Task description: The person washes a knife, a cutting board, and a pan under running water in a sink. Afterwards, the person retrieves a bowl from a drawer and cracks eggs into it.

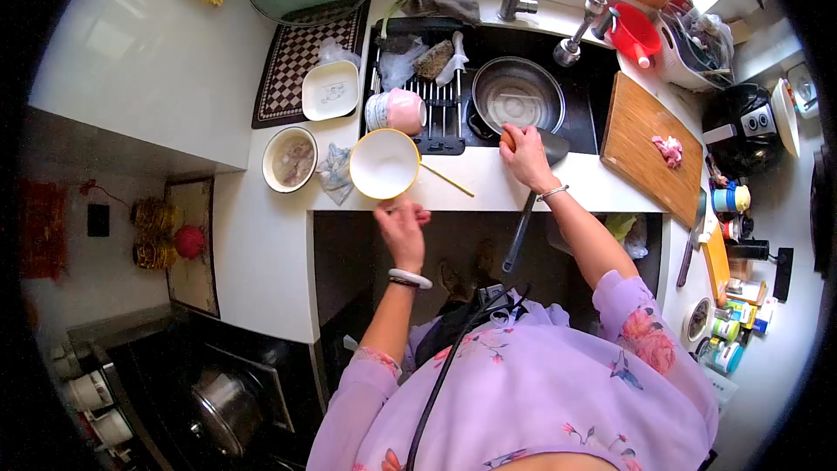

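My left hand [403, 231] is at the near rim of a white bowl [384, 164] with a yellow edge; its fingers are curled and seem to pinch that rim. Over the sink's front edge, my right hand [527, 160] is closed on a small orange-brown thing, mostly hidden by the fingers, beside the round pan [519, 94] in the sink. A dark spatula [520, 234] lies across the counter edge under my right hand. One thin yellow stick [447, 180] rests right of the bowl. A pink cup [405, 111] lies on its side on the rack.
A bowl of meat [289, 160], a crumpled cloth [336, 173] and a white dish [330, 90] are at the left. The faucet [567, 52] rises behind the sink. At the right, a cutting board [654, 148] bears a piece of meat [669, 151], with a knife [687, 253] nearby.
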`<state>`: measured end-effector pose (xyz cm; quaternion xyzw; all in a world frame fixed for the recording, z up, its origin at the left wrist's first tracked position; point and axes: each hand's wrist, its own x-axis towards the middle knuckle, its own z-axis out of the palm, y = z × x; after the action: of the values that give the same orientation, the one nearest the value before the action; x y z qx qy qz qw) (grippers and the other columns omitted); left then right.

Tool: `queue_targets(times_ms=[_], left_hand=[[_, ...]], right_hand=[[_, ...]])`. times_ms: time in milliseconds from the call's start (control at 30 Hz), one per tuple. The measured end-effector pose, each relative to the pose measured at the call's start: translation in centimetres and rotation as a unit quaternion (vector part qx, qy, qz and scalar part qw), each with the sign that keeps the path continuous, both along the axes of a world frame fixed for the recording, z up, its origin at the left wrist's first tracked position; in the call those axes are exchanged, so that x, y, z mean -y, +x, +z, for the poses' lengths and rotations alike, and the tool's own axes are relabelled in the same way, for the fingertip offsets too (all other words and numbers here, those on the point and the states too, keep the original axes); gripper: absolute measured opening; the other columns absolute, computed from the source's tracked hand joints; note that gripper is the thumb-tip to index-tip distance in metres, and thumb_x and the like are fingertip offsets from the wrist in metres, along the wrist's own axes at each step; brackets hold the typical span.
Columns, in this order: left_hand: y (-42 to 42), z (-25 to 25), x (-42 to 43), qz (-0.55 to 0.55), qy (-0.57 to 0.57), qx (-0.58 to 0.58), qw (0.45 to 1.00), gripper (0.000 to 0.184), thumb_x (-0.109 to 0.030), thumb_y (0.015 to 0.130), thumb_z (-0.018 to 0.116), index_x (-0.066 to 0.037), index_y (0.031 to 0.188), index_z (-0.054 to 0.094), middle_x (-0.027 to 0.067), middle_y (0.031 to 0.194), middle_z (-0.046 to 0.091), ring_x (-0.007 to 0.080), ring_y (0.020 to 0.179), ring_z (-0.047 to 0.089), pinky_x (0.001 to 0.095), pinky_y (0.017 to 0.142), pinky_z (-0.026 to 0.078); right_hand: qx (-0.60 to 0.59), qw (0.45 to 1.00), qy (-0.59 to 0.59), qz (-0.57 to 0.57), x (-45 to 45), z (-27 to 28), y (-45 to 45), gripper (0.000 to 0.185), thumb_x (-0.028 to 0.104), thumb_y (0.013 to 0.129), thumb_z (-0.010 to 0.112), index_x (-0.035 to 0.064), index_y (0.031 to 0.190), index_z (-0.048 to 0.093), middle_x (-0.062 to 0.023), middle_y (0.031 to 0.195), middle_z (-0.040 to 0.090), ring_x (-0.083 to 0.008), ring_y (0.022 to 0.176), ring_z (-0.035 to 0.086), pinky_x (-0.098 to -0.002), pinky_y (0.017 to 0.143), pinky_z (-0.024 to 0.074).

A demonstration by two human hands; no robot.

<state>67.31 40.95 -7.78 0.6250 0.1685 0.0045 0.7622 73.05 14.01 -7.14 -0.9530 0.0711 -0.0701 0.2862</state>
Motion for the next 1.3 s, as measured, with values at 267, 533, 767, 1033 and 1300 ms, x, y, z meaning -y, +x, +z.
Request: queue_targets(times_ms=[267, 533, 767, 1033, 1300], left_hand=[[5.0, 1.1, -3.1, -0.060, -0.069, -0.047, 0.995, 0.034, -0.016, 0.097, 0.037, 0.000, 0.128, 0.036, 0.0166, 0.086, 0.065, 0.0224, 0.062, 0.067, 0.0330, 0.054, 0.060], [4.2, 3.7, 2.0, -0.172, -0.078, -0.048, 0.981, 0.032, -0.011, 0.093, 0.033, 0.000, 0.121, 0.045, 0.0148, 0.087, 0.065, 0.0208, 0.061, 0.066, 0.0320, 0.052, 0.059], [3.7, 3.4, 8.2, -0.248, -0.086, -0.068, 0.963, 0.034, -0.009, 0.092, 0.035, 0.001, 0.124, 0.043, 0.0145, 0.086, 0.065, 0.0209, 0.061, 0.067, 0.0324, 0.052, 0.059], [4.1, 2.9, 6.9, -0.237, 0.013, -0.022, 0.971, 0.036, -0.006, 0.089, 0.036, -0.001, 0.124, 0.038, 0.0145, 0.082, 0.064, 0.0194, 0.055, 0.064, 0.0306, 0.046, 0.056], [3.2, 2.1, 5.5, -0.210, -0.088, -0.112, 0.967, 0.028, -0.024, 0.102, 0.039, -0.002, 0.117, 0.048, 0.0097, 0.078, 0.066, 0.0164, 0.054, 0.064, 0.0277, 0.047, 0.055]], right_hand=[[0.009, 0.999, 0.036, -0.002, 0.4, -0.4, -0.1, 0.045, 0.020, 0.083, 0.064, 0.0082, 0.126, 0.058, -0.0238, 0.107, 0.054, -0.0381, 0.102, 0.054, -0.0444, 0.092, 0.0451], [0.020, 0.998, 0.059, -0.022, 1.6, -0.3, -0.2, 0.047, 0.021, 0.083, 0.064, 0.0080, 0.128, 0.058, -0.0226, 0.109, 0.056, -0.0375, 0.104, 0.056, -0.0426, 0.094, 0.0454], [0.033, 0.994, 0.092, -0.051, 2.4, -0.4, -0.4, 0.047, 0.022, 0.082, 0.066, 0.0054, 0.125, 0.059, -0.0214, 0.106, 0.058, -0.0370, 0.103, 0.057, -0.0420, 0.094, 0.0457], [0.054, 0.994, 0.098, -0.021, 2.9, -1.0, 0.3, 0.047, 0.024, 0.081, 0.067, 0.0082, 0.125, 0.060, -0.0201, 0.106, 0.060, -0.0357, 0.102, 0.057, -0.0416, 0.094, 0.0455], [0.035, 0.997, 0.062, 0.014, 2.1, -1.1, 0.2, 0.042, 0.018, 0.081, 0.068, 0.0107, 0.123, 0.062, -0.0178, 0.104, 0.056, -0.0352, 0.100, 0.056, -0.0412, 0.093, 0.0459]])
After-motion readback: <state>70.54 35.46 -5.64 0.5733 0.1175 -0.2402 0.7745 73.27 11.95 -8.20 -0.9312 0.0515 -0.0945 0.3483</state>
